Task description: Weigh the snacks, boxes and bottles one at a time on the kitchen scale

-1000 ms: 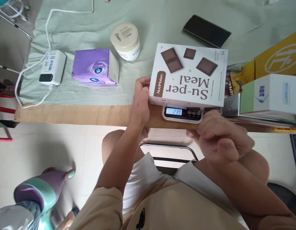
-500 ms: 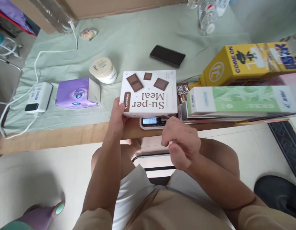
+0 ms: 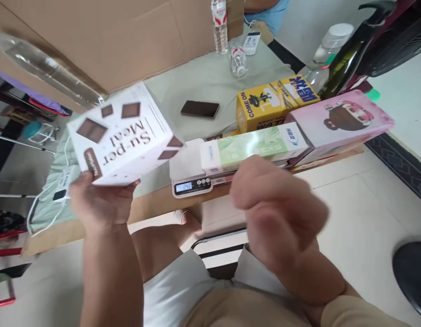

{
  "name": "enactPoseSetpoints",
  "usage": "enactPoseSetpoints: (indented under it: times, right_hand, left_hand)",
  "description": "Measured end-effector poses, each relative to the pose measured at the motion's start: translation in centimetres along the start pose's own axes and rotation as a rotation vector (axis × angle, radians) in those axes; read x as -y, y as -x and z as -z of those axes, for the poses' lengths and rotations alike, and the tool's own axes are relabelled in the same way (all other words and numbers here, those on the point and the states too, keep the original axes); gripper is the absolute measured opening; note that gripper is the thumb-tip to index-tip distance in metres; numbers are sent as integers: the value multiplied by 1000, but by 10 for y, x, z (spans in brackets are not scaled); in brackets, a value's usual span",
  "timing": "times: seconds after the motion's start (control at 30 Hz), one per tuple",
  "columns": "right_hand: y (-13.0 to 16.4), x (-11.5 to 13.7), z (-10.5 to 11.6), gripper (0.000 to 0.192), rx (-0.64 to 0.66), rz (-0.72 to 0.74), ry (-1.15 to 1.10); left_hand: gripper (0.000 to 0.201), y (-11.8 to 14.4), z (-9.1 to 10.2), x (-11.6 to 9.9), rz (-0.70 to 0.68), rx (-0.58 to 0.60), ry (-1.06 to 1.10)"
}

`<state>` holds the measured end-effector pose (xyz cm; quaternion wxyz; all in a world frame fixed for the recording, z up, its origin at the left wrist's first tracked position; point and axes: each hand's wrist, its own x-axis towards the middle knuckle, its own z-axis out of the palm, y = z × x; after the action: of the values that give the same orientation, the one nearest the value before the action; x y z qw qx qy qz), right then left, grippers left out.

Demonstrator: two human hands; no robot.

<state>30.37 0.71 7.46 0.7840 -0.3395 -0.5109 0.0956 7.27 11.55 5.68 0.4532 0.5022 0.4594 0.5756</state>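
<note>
My left hand [image 3: 103,200] grips a white Su-per Meal box [image 3: 125,136] by its near lower edge. The box is tilted in the air, with chocolate squares printed on its faces. My right hand [image 3: 278,213] is curled into a loose fist above my lap, holding nothing that I can see, and is slightly blurred. Between the two hands, at the table's front edge, sits a white digital kitchen scale [image 3: 186,163], its lit display reading about 242. A green and white carton [image 3: 248,145] lies just right of the scale, close to its platform.
A yellow box [image 3: 272,100] and a pink box [image 3: 347,120] stand at the right. Behind lie a black phone [image 3: 200,109] and plastic bottles [image 3: 220,27]. A pump bottle [image 3: 350,54] rises at the far right. A white charger [image 3: 65,181] with its cable is at the left.
My left hand has lifted the Su-per Meal box off the scale and carried it left, tilting it. My right hand has drawn nearer the camera. The view has shifted; the display went from 238 to 242.
</note>
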Motion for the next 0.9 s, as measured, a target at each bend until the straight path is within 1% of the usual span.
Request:
enactPoseSetpoints:
  times: [0.07, 0.13, 0.17, 0.2, 0.23, 0.27, 0.3, 0.33, 0.4, 0.47, 0.53, 0.6, 0.67, 0.73, 0.83, 0.9]
  right_hand:
    - [-16, 8, 20, 13, -158, -74, 77]
    - [-31, 12, 41, 19, -294, -164, 142]
    - [-37, 12, 52, 25, -343, -216, 153]
    - [-43, 12, 63, 30, -378, -270, 157]
    - [-48, 10, 73, 32, -391, -302, 158]
    - [-52, 8, 84, 33, -379, -318, 161]
    - [-54, 6, 94, 33, -358, -318, 171]
    - [-55, 3, 103, 34, -330, -298, 198]
    - [-54, -2, 119, 37, -273, -241, 275]
    - [-54, -8, 129, 43, -236, -227, 341]
    - [-55, -14, 135, 42, -206, -257, 354]
    - [-58, -20, 136, 43, -200, -270, 310]
    - [-60, -25, 137, 45, -208, -292, 242]
    - [-60, -28, 139, 39, -238, -318, 194]
    - [-58, -31, 142, 27, -296, -347, 153]
    - [-57, -33, 143, 18, -361, -351, 143]
  left_hand:
    - [55, 2, -37, -41, -45, 60, 0]
    - [54, 1, -79, -74, -13, 247, -11]
    - [59, -1, -102, -86, 14, 310, -17]
    - [67, -3, -125, -95, 71, 364, -37]
    - [73, -5, -148, -101, 115, 379, -46]
    - [78, -6, -169, -104, 197, 401, -65]
    - [80, -7, -189, -105, 241, 434, -60]
    - [80, -7, -207, -103, 270, 504, -56]
    - [73, -4, -232, -94, 347, 564, -55]
    - [56, 1, -247, -84, 404, 567, -46]
    - [42, 8, -255, -78, 434, 568, -22]
    - [36, 14, -260, -75, 469, 582, -1]
    - [36, 16, -264, -75, 507, 585, 2]
    - [37, 15, -267, -77, 545, 604, -48]
    - [47, 5, -267, -75, 555, 685, -228]
    - [56, -4, -262, -67, 556, 730, -340]
